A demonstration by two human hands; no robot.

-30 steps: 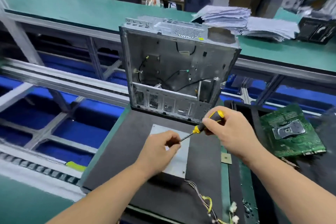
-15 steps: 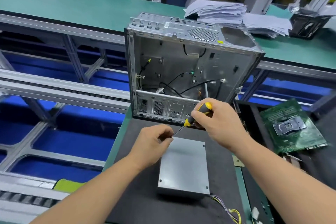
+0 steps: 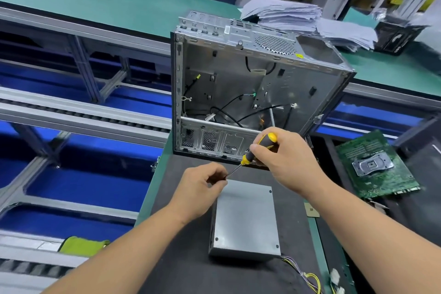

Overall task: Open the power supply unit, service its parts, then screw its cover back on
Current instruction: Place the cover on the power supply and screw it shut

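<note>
Grey rectangular metal power supply unit (image 3: 245, 218) flat on black bench mat (image 3: 183, 272), cover on, screw heads showing at three visible corners, yellow and mixed-colour wire bundle (image 3: 307, 277) trailing from near right corner. Left hand (image 3: 200, 192) at unit's far left corner, fingers curled, pinching tip of thin shaft. Right hand (image 3: 284, 162) above unit's far edge, fingers wrapped round handle of black-and-yellow screwdriver (image 3: 256, 150), shaft slanting down to left hand. Open grey steel computer case (image 3: 250, 93) upright just behind, loose black cables inside. Green circuit board (image 3: 379, 164) lying to the right. Stack of grey papers (image 3: 305, 19) on green bench beyond.
</note>
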